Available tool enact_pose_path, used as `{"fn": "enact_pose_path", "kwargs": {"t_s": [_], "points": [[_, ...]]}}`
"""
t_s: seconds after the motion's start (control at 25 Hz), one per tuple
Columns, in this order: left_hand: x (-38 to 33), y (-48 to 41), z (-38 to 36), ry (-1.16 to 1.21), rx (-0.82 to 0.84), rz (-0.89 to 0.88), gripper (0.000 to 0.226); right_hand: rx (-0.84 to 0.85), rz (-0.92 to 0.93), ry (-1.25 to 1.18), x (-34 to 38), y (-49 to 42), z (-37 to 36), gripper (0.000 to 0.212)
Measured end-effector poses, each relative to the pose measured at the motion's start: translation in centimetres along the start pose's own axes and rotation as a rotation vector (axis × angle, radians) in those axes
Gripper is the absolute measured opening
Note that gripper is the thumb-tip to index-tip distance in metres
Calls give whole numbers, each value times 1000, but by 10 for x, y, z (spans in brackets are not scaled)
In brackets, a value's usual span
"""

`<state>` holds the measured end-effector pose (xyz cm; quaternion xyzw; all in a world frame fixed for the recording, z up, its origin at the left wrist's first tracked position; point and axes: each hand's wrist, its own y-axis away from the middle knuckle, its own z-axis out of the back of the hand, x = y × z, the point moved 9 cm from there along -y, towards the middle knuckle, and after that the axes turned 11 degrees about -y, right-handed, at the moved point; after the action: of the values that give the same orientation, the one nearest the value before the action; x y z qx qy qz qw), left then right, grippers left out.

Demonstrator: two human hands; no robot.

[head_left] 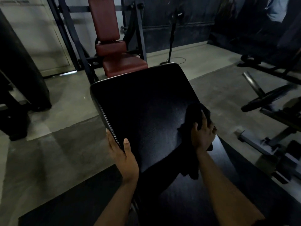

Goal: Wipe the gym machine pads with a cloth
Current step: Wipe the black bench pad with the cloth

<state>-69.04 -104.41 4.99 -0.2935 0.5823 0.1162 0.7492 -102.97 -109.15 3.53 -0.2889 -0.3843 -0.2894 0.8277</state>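
**Fig. Wiping the black pad (143, 111) of a gym bench.**

**Position.** The right grip (202, 136) rests on the pad's right-hand margin. Its fingers are curled into a bunched dark cloth (194, 111), which it presses against the upholstery. A loose tail of the cloth hangs off the pad's near right corner. The left grip (123, 159) clasps the pad's left edge, with the thumb on the top face and the fingers round the stitched side. It holds nothing else.

**Hazards (judged).**
- The cloth sits at the pad's very edge, so an outward stroke would probably slip off it.
- The hanging tail may catch between the pad and the seat pad (179, 201) just nearer than it.
- Cloth and pad are both dark in dim light, so missed patches would likely go unnoticed.
- Heavy pressure might shift the pad; the left grip appears to brace it.

**Room.**
- The pad's face left of and beyond the cloth lies bare, which allows long strokes up to the rounded far edge.
- Beyond that edge a red machine (112, 46) stands near.
- Right of the pad, a weight plate (267, 98) and bar (252, 84) lie well apart from it.
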Motion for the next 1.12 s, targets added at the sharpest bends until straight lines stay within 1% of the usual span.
{"fn": "enact_pose_path", "kwargs": {"t_s": [0.08, 0.16, 0.28, 0.36, 0.44, 0.56, 0.6, 0.68, 0.8, 0.88, 1.0, 1.12], "points": [[-1, -1, -1, 8, -4, -3, 67, -13, 162, 10, 34, 28, -5, 57], [-2, 0, -2, 32, -4, 25, 71, 15, 326, -22, 76, 63, -13, 55], [-6, 2, 2, 42, -10, 14, 73, 159, 536, -28, 123, 125, -30, 55], [-4, 0, 2, 62, 3, -5, 69, 241, 662, -20, 138, 163, -38, 56], [5, -2, 0, 99, 16, 22, 67, 319, 839, 3, 142, 191, -42, 57], [18, -2, -3, 132, 24, 134, 76, 364, 1088, 16, 152, 194, -45, 47], [18, -2, -3, 110, 20, 134, 78, 362, 1153, 24, 162, 189, -48, 46], [13, -3, -2, 47, 12, 78, 79, 354, 1245, 46, 194, 175, -61, 46], [4, -1, 0, 23, 16, 41, 67, 334, 1249, -5, 249, 143, -82, 49], [2, -1, 0, 24, 20, 29, 67, 326, 1208, -16, 267, 122, -89, 49], [-1, 0, 2, 16, -3, -4, 66, 301, 1140, -13, 271, 87, -93, 48], [1, 0, 2, 18, -14, -31, 52, 232, 1035, 27, 261, 41, -90, 48]]}}
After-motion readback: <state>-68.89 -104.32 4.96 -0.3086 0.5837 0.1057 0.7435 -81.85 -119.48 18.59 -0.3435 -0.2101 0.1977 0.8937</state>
